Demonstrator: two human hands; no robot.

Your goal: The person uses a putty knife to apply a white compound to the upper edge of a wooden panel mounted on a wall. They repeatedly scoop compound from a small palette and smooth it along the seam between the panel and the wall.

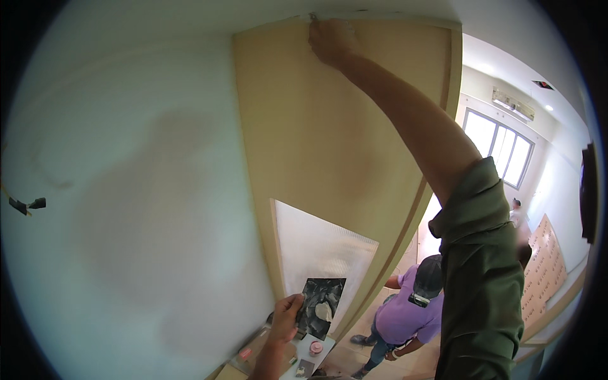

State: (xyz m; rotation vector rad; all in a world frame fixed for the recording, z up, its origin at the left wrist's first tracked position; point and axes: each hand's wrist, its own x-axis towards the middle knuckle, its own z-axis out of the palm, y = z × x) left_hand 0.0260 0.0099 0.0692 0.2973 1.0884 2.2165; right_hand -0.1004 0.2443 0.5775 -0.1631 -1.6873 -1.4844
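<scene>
Left hand (286, 315), low and nearest, has its fingers clamped on the edge of 1 dark printed card (321, 307), held flat against the frosted door panel (326, 250). Below it, a tray (303, 354) holds a pink-lidded jar (316, 348). Right hand (330, 39) reaches high, fingers pinched at the top edge of the tan door (316, 139); what they pinch cannot be told. Beyond, a person in a purple shirt (405, 313) crouches.

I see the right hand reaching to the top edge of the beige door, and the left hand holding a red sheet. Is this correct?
Not quite. In the head view, the left hand holds a dark black-and-grey sheet, not a red one. The right hand does reach the beige door at its top edge.
</scene>
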